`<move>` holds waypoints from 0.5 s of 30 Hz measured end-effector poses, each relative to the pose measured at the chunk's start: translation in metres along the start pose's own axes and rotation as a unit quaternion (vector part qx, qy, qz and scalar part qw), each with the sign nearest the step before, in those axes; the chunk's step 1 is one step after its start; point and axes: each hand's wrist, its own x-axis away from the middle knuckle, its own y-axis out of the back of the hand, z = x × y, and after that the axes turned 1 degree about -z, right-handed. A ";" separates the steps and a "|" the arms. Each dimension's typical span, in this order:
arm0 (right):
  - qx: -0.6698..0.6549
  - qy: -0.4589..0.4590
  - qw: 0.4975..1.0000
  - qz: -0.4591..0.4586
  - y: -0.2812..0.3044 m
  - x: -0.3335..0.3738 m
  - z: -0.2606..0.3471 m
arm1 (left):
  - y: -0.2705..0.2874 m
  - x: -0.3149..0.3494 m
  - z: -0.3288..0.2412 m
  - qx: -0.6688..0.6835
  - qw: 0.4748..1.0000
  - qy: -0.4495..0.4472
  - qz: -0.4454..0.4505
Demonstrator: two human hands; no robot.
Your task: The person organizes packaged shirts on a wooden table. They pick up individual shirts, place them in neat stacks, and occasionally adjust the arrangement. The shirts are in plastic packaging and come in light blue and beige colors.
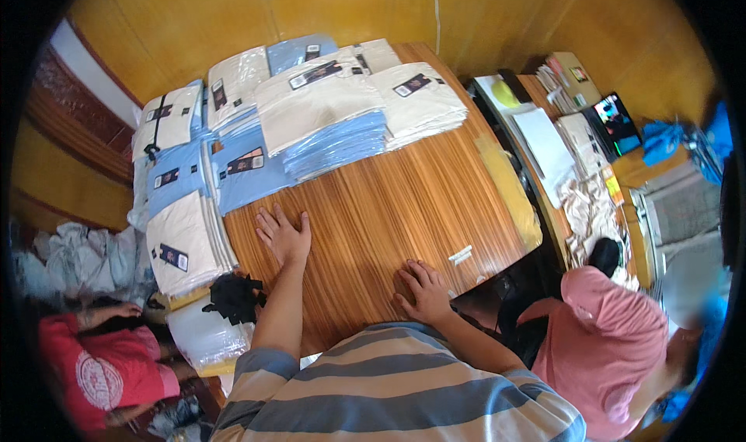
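Note:
My left hand (285, 236) lies flat on the brown wood-grain table (404, 193), fingers spread, near a blue folded garment (252, 166) in a clear bag with a dark tag. On the table's near right part rests my right hand (425, 293), palm down and fingers apart, holding nothing. A white paper label (460, 254) lies just beyond it. Ahead stands a tall pile of bagged cream and blue folded garments (334, 143), with a cream stack (420, 104) to its right. Another cream stack (186, 244) sits left of my left hand.
A black cloth bundle (235, 298) and clear plastic bags (206, 335) lie by my left forearm. A person in red (101, 372) is at the left, another in pink (602, 341) at the right. Beyond the table's right edge, a side desk holds papers (544, 154) and a screen (612, 123).

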 end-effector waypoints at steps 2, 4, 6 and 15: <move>-0.088 0.012 0.996 0.031 0.000 -0.017 -0.025 | 0.000 0.001 0.004 0.010 1.000 0.006 -0.005; -0.152 0.047 0.987 0.006 0.016 -0.049 -0.042 | 0.002 0.001 0.004 0.015 1.000 0.011 -0.009; -0.145 0.081 0.982 -0.086 0.032 -0.085 -0.065 | 0.007 0.002 0.005 0.014 1.000 0.023 -0.014; -0.328 0.093 0.932 -0.124 0.098 -0.287 -0.124 | 0.000 0.001 0.004 0.026 0.998 0.028 -0.051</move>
